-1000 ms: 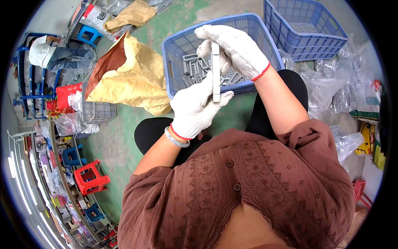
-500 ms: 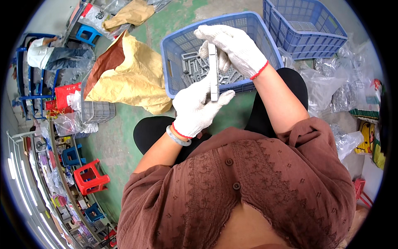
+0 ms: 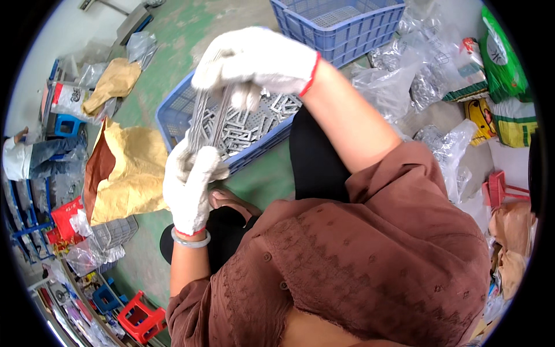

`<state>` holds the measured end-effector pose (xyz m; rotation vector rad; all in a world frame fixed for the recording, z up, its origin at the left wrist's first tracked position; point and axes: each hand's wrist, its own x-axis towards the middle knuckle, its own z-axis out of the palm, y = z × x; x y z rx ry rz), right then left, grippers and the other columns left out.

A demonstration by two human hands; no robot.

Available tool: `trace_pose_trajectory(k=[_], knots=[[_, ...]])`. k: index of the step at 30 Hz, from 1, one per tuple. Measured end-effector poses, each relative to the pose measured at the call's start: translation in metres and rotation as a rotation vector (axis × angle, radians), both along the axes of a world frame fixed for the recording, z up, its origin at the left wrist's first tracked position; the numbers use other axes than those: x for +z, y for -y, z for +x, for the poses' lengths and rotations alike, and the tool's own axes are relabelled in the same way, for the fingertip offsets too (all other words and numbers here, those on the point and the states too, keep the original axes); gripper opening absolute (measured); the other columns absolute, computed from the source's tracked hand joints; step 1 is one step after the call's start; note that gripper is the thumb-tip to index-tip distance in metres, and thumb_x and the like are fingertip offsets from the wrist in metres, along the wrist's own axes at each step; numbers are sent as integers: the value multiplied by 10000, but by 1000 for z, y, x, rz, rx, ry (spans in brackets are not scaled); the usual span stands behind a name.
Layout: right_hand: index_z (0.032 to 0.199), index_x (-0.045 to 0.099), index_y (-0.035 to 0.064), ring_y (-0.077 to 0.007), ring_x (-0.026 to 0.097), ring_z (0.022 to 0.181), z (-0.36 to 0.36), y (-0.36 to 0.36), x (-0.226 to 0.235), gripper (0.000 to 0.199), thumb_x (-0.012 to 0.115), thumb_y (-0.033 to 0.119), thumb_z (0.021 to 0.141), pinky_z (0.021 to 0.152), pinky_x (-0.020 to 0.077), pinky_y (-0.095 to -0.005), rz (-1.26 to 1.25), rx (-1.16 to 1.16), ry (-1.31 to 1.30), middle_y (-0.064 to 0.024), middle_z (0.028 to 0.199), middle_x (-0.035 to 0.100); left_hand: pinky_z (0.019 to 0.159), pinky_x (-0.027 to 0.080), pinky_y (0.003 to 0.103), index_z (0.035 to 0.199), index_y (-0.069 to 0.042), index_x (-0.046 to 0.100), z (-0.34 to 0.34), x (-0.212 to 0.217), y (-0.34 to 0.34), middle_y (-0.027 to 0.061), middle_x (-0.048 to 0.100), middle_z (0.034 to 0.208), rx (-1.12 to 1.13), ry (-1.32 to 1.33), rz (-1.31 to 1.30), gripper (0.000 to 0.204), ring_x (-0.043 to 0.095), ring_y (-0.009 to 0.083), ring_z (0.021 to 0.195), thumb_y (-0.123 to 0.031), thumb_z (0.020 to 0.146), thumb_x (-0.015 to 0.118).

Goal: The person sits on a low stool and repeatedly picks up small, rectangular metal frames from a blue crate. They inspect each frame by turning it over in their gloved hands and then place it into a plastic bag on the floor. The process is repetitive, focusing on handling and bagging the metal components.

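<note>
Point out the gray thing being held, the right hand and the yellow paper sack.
Gray thing [image 3: 200, 118], head view, its blurred left side.
Right hand [image 3: 260, 61], head view, middle of the glove.
Yellow paper sack [image 3: 136, 174], head view, outer side.

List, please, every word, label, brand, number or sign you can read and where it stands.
Green bag: dark lettering on pale oval, not quoted.
White bag at left: dark printing, too blurred to read.
Red bag: pale printing, too small to read.
Grey pieces in hand: too blurred to tell.

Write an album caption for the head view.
White-gloved left hand and right hand hold blurred grey hardware before a blue crate of grey frames.
</note>
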<state>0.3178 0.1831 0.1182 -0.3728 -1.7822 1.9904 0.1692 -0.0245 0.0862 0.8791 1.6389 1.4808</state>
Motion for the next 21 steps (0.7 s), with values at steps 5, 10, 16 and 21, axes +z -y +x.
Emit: trace_pose_trajectory(k=[5, 10, 16, 21], knots=[[826, 675, 20, -97, 565, 513, 65, -83, -18, 326, 782, 329, 824, 459, 473, -241, 144, -265, 191, -10, 637, 564, 716, 558, 279, 1340, 21, 527, -13, -16, 2, 98, 660, 1074, 72, -65, -88, 443, 654, 143, 842, -127, 946, 665], [948, 688, 33, -212, 671, 699, 119, -131, -100, 438, 771, 434, 792, 663, 543, -350, 378, -702, 763, -112, 829, 697, 646, 549, 256, 1322, 33, 538, -32, -50, 6, 74, 648, 1075, 18, -45, -279, 442, 648, 120, 743, -134, 940, 682], [963, 715, 81, -330, 656, 1019, 109, -162, -222, 392, 745, 411, 755, 880, 508, -414, 485, -486, 1048, -162, 1062, 699, 744, 514, 229, 1304, 78, 558, -32, -62, 11, 72, 665, 1022, -28, -201, -326, 477, 611, 99, 864, -84, 894, 740], [1095, 721, 109, -363, 654, 1081, 79, -147, -262, 324, 520, 240, 877, 903, 514, -459, 806, -336, 1268, -160, 1163, 688, 662, 501, 209, 1307, 84, 551, -28, -53, 3, 63, 672, 930, -35, -226, -381, 504, 602, 84, 767, -85, 880, 757]])
